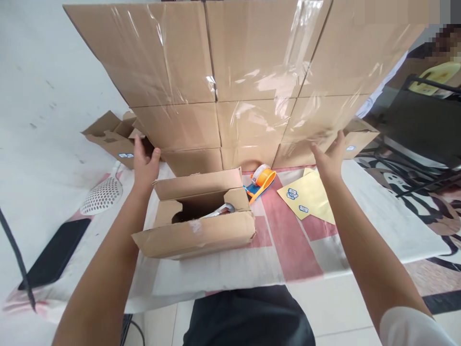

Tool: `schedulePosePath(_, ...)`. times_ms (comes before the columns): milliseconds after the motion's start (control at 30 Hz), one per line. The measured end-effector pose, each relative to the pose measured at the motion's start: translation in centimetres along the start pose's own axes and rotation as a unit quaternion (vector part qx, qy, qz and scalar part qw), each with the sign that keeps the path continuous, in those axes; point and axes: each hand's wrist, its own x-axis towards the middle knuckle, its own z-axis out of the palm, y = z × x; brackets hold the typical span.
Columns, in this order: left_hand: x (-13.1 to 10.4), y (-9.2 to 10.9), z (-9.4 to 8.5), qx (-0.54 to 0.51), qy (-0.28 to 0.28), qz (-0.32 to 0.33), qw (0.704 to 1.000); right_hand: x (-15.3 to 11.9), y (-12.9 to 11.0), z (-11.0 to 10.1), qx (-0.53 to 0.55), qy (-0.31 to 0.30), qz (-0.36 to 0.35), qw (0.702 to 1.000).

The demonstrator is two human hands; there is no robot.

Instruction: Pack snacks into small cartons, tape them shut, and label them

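My left hand [146,166] is at the lower left of a wall of taped cardboard boxes [257,53], beside a small open cardboard box [117,144] with a blue-and-white sticker. Its thumb and fingers are apart. At the lower right of the wall is my right hand [330,158], its thumb spread from its fingers, close to another small cardboard box [355,144]. Whether either hand presses on the cardboard I cannot tell. Between my forearms stands an open cardboard box [194,238] with a shiny metal utensil [220,210] inside.
An orange tape dispenser [264,180] lies behind the open box, near yellow paper sheets [309,194] with stickers. On the left are a white perforated skimmer [103,194] and a black phone [54,252]. A dark chair [421,120] stands right of the cloth-covered table [216,278].
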Motion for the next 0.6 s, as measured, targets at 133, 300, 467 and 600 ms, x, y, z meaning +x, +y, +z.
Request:
schedulePosePath(133, -8.6, 5.2, -4.2, -0.024, 0.149, -0.030, 0.988, -8.8, -4.1, -1.9, 0.098, -0.169, -0.052, 0.979)
schedulePosePath(300, -17.4, 11.6, -6.0, -0.110, 0.104, 0.000, 0.989, -16.3, -9.0, -2.4, 0.163, -0.362, -0.099, 0.912)
schedulePosePath(467, -18.4, 13.6, -5.0, -0.016, -0.032, -0.101, 0.994, -18.7, -12.1, 1.5, 0.216, -0.416, -0.095, 0.878)
schedulePosePath(600, -16.9, 13.5, -4.5, -0.032, -0.109, -0.150, 0.982, -18.7, -12.7, 4.4, 0.244, -0.384, -0.021, 0.890)
